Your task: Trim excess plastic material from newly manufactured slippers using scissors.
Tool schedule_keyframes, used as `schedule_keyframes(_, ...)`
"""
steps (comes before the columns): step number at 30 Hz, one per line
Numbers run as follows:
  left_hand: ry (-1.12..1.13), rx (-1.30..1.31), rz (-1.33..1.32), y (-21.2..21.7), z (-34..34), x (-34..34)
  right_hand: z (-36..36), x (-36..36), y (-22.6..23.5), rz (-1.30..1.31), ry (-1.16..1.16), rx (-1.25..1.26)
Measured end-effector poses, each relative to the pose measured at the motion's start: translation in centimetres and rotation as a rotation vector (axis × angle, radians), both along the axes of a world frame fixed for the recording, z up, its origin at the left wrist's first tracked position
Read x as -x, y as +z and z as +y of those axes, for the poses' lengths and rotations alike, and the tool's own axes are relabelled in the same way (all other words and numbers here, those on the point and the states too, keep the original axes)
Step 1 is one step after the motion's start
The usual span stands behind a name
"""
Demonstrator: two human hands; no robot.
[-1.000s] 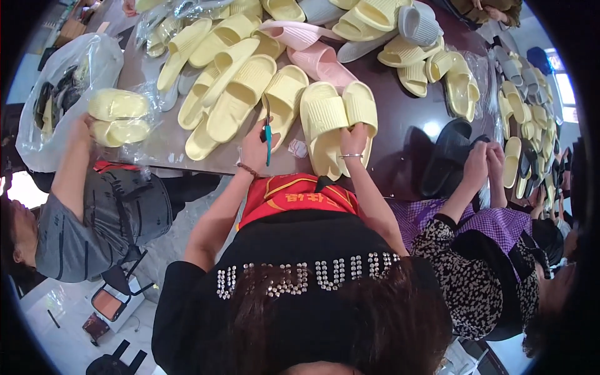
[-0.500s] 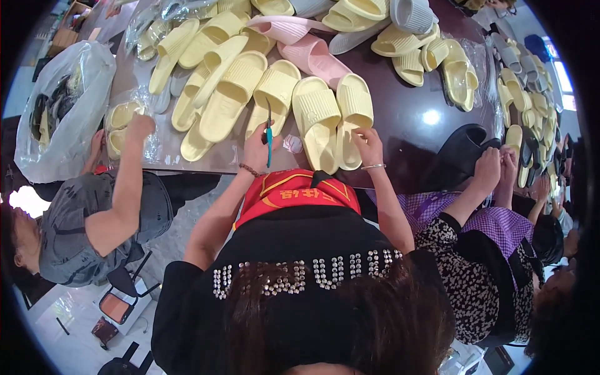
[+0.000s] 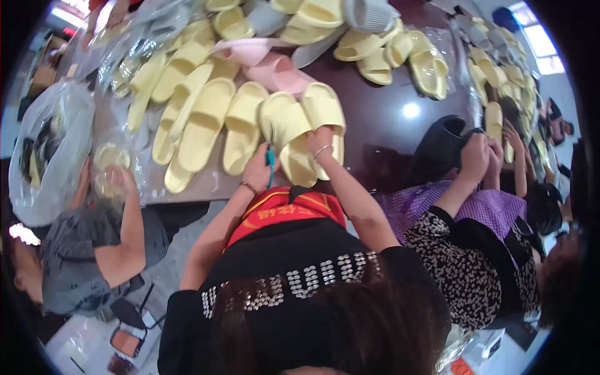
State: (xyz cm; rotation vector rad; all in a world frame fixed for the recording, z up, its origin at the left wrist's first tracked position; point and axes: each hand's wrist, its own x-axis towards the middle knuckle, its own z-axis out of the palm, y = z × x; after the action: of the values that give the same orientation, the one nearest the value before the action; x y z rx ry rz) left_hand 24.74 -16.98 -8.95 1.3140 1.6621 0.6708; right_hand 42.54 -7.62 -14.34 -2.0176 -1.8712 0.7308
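My left hand (image 3: 256,170) is closed around a slim teal-handled tool (image 3: 270,159) with a dark, thin pointed blade, held upright beside a pair of pale yellow slippers. My right hand (image 3: 320,142) reaches into the foot opening of the right slipper (image 3: 325,106), just below its ribbed strap. Its fingertips are hidden there, and the hand appears to grip the slipper. Against it leans the left slipper of the pair (image 3: 295,153), heel toward me. Another yellow slipper (image 3: 240,140) lies to the left of the pair.
Yellow slippers (image 3: 203,134) pile up at the left, with pink slippers (image 3: 281,74) and grey slippers (image 3: 369,14) behind. A co-worker at the left handles a wrapped slipper near a clear plastic bag (image 3: 75,106). At the right a co-worker holds a black slipper (image 3: 437,150).
My right hand has gone from the right slipper's outer edge into its foot opening. The left hand stays shut on the teal-handled tool, now closer to the left slipper. The whole view has shifted.
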Motion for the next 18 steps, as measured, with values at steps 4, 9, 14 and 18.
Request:
schedule_keyframes(4, -0.064, 0.01, 0.016, 2.3, -0.1, 0.0, 0.0, -0.9, 1.4, 0.161, -0.05, -0.257)
schedule_keyframes(9, -0.122, -0.134, 0.001, 3.2, -0.9, 0.9, 2.5, -7.2, -0.6, 0.425, -0.492, -0.237)
schedule_keyframes(14, 0.0, -0.088, -0.046, 2.3, -1.7, 3.1, 8.4, -14.9, 3.4, 0.87, -0.751, -0.454)
schedule_keyframes(18, -0.04, -0.074, 0.041, 1.2, -2.3, 3.4, 15.9, -22.4, 3.0, 0.679, -0.839, -0.505)
